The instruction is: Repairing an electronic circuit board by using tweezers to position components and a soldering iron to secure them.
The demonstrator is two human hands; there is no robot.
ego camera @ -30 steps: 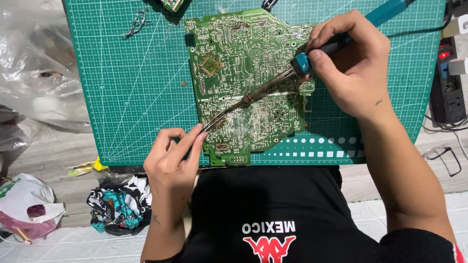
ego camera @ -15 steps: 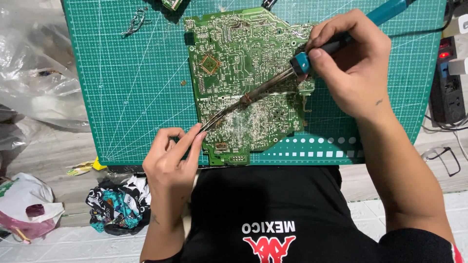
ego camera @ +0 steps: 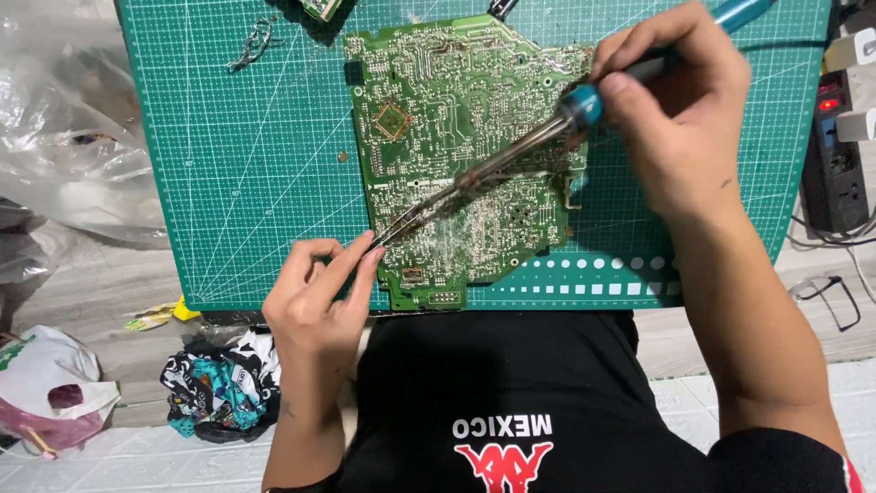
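Note:
A green circuit board (ego camera: 438,119) lies solder side up on a green cutting mat (ego camera: 228,164). My right hand (ego camera: 680,128) grips a soldering iron (ego camera: 511,160) with a teal handle, its metal shaft slanting down-left to the board's lower left part. My left hand (ego camera: 315,297) pinches thin metal tweezers (ego camera: 401,226) at the board's lower left edge. The tweezer tips and the iron's tip meet over the same spot on the board.
A black power strip (ego camera: 835,137) with a red light sits at the right edge, cables below it. Clear plastic bags (ego camera: 64,119) lie on the left. A patterned cloth (ego camera: 219,383) and a white bag (ego camera: 50,388) rest on the floor, lower left. Wire scraps (ego camera: 255,41) lie on the mat.
Both hands hold nearly the same pose. The iron and the tweezers stay on the same spot of the board.

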